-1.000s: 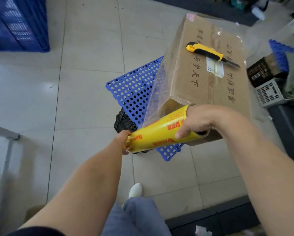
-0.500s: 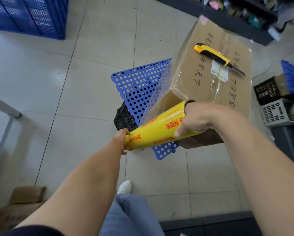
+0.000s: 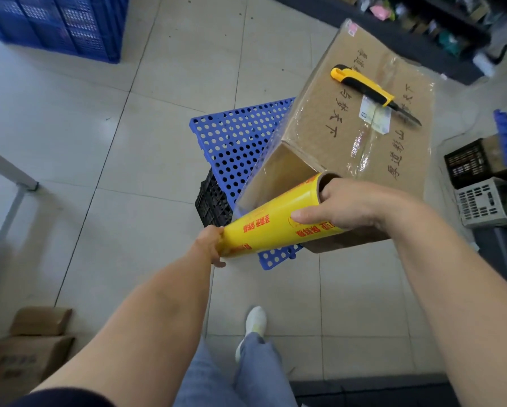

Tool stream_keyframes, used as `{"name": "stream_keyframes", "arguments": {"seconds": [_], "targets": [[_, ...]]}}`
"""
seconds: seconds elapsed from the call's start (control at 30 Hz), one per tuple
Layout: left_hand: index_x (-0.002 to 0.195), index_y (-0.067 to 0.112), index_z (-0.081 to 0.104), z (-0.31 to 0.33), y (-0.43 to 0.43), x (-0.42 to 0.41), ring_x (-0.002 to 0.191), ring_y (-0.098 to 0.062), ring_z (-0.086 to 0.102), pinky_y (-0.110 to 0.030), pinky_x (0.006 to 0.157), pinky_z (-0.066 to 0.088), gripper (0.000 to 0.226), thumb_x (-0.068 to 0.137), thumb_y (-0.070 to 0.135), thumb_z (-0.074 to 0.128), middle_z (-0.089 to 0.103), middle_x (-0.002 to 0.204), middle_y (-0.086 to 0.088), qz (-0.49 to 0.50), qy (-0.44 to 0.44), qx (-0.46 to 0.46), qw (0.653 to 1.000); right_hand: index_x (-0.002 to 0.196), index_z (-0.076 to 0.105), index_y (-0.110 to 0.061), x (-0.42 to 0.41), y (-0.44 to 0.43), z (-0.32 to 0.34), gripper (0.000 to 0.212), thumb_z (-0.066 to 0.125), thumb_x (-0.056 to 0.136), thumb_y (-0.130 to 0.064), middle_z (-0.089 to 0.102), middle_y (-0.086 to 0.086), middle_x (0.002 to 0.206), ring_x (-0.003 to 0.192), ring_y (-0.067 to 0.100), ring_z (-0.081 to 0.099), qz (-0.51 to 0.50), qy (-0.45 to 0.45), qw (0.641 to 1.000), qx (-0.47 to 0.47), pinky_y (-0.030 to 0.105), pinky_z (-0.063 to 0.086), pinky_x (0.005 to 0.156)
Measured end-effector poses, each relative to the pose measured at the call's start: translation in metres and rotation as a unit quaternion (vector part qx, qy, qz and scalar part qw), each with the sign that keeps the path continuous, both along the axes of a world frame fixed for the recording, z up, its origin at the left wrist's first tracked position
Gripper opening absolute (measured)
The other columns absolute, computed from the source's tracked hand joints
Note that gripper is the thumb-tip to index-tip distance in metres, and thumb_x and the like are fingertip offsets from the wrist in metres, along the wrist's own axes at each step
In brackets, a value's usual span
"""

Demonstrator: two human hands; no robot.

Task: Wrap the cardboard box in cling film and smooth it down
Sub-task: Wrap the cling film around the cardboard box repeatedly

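the cardboard box [image 3: 349, 148] stands on a blue plastic board [image 3: 240, 142] full of round holes, and the board lies on a black lattice crate [image 3: 211, 204] on the pale tiled floor [image 3: 129, 171]. on the brown top of the box there are black handwritten chinese characters in columns; i can read 天下 among them. a small white printed label [image 3: 374, 116] sits near the middle, its text too small to read, and a pink sticker [image 3: 351, 29] is at the far corner. glossy clear tape runs along the top seam. a utility knife [image 3: 369, 89] with a yellow and black handle lies on the top, its blade out.

the roll of cling film [image 3: 275, 227] is a yellow tube with red chinese print, upside down from here and too blurred to read. it is held slanted against the near corner of the box. a thin clear sheet of film [image 3: 264, 160] stretches from the roll over the left side of the box.

the left hand [image 3: 211, 245] grips the lower end of the roll; its fingers are mostly hidden. the right hand [image 3: 352, 207] holds the upper end, thumb flat on the yellow surface, fingers at the open cardboard core.

blue crates [image 3: 64, 22] stand far left, small brown boxes [image 3: 26, 356] near left, a grey basket [image 3: 481, 201] right.
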State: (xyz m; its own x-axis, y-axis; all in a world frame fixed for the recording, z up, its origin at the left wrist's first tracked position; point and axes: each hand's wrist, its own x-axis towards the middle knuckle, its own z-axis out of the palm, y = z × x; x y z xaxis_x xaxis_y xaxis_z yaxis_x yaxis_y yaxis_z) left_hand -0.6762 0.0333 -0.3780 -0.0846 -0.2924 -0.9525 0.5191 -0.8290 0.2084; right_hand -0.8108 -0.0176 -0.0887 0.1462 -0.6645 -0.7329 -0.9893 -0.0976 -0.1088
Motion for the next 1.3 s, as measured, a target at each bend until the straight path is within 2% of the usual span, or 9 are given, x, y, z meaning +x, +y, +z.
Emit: {"name": "stream_keyframes", "arguments": {"seconds": [0.23, 0.33, 0.47, 0.6, 0.9, 1.0, 1.13, 1.23, 1.3], "targets": [[0.138, 0.017, 0.037, -0.004, 0.012, -0.039, 0.128, -0.035, 0.04, -0.058, 0.102, 0.03, 0.064, 0.082, 0.044, 0.054, 0.038, 0.144, -0.012, 0.137, 0.008, 0.027, 0.99, 0.087, 0.065, -0.01, -0.031, -0.007, 0.002, 0.03, 0.065, 0.085, -0.04, 0.065, 0.008, 0.094, 0.083, 0.023, 0.06, 0.098, 0.005, 0.994, -0.049, 0.028, 0.041, 0.068], [0.143, 0.019, 0.032, 0.003, 0.019, -0.061, 0.133, -0.036, 0.035, -0.058, 0.105, 0.03, 0.08, 0.082, 0.067, 0.049, 0.031, 0.15, -0.011, 0.178, -0.017, 0.025, 0.984, 0.067, 0.05, -0.015, -0.041, -0.007, 0.004, 0.042, 0.057, 0.088, -0.05, 0.056, 0.003, 0.073, 0.067, 0.018, 0.052, 0.148, 0.014, 0.986, -0.077, 0.027, 0.034, 0.053], [0.141, 0.019, 0.033, 0.006, 0.029, -0.081, 0.134, -0.036, 0.032, -0.055, 0.106, 0.031, 0.077, 0.082, 0.062, 0.055, 0.028, 0.15, -0.01, 0.19, -0.046, 0.028, 0.98, 0.093, 0.055, -0.01, -0.052, -0.007, 0.002, 0.055, 0.048, 0.086, -0.064, 0.055, 0.007, 0.091, 0.084, 0.024, 0.053, 0.158, -0.013, 0.983, -0.096, 0.029, 0.037, 0.069], [0.133, 0.022, 0.042, 0.001, 0.038, -0.092, 0.129, -0.034, 0.035, -0.054, 0.106, 0.033, 0.061, 0.081, 0.05, 0.059, 0.034, 0.144, -0.009, 0.221, -0.036, 0.028, 0.974, 0.117, 0.055, -0.007, -0.057, -0.002, -0.003, 0.064, 0.052, 0.085, -0.063, 0.057, 0.01, 0.105, 0.09, 0.025, 0.052, 0.147, -0.028, 0.981, -0.122, 0.032, 0.038, 0.072], [0.139, 0.019, 0.04, -0.001, 0.05, -0.111, 0.134, -0.03, 0.035, -0.051, 0.112, 0.025, 0.064, 0.085, 0.049, 0.059, 0.034, 0.147, -0.009, 0.272, 0.005, 0.017, 0.962, 0.101, 0.053, -0.009, -0.069, 0.01, -0.003, 0.055, 0.059, 0.081, -0.059, 0.06, 0.011, 0.099, 0.089, 0.027, 0.058, 0.186, 0.005, 0.974, -0.132, 0.033, 0.042, 0.069], [0.142, 0.02, 0.036, -0.003, 0.057, -0.117, 0.136, -0.029, 0.034, -0.053, 0.113, 0.023, 0.075, 0.082, 0.059, 0.059, 0.033, 0.15, -0.008, 0.284, 0.002, 0.006, 0.959, 0.101, 0.05, -0.009, -0.071, 0.015, -0.008, 0.059, 0.056, 0.08, -0.064, 0.057, 0.008, 0.092, 0.084, 0.026, 0.056, 0.167, -0.022, 0.973, -0.159, 0.031, 0.039, 0.064], [0.144, 0.021, 0.03, -0.007, 0.069, -0.123, 0.136, -0.031, 0.035, -0.059, 0.109, 0.025, 0.105, 0.062, 0.076, 0.065, 0.034, 0.149, -0.007, 0.308, -0.015, -0.012, 0.951, 0.083, 0.046, -0.012, -0.077, 0.025, -0.015, 0.045, 0.057, 0.085, -0.056, 0.051, 0.005, 0.077, 0.08, 0.027, 0.051, 0.166, -0.039, 0.964, -0.204, 0.029, 0.032, 0.053], [0.143, 0.02, 0.033, -0.006, 0.071, -0.132, 0.137, -0.029, 0.034, -0.057, 0.111, 0.024, 0.101, 0.064, 0.071, 0.069, 0.034, 0.149, -0.007, 0.331, -0.003, -0.023, 0.944, 0.107, 0.045, -0.009, -0.087, 0.028, -0.019, 0.042, 0.06, 0.088, -0.043, 0.062, 0.016, 0.106, 0.098, 0.037, 0.057, 0.194, -0.064, 0.944, -0.257, 0.036, 0.04, 0.068], [0.141, 0.018, 0.037, -0.002, 0.07, -0.14, 0.138, -0.029, 0.033, -0.054, 0.114, 0.021, 0.087, 0.072, 0.063, 0.068, 0.034, 0.149, -0.007, 0.345, 0.004, -0.03, 0.938, 0.115, 0.039, -0.008, -0.095, 0.029, -0.021, 0.044, 0.061, 0.09, -0.037, 0.063, 0.019, 0.111, 0.101, 0.04, 0.058, 0.215, -0.089, 0.93, -0.286, 0.042, 0.043, 0.076]]}}
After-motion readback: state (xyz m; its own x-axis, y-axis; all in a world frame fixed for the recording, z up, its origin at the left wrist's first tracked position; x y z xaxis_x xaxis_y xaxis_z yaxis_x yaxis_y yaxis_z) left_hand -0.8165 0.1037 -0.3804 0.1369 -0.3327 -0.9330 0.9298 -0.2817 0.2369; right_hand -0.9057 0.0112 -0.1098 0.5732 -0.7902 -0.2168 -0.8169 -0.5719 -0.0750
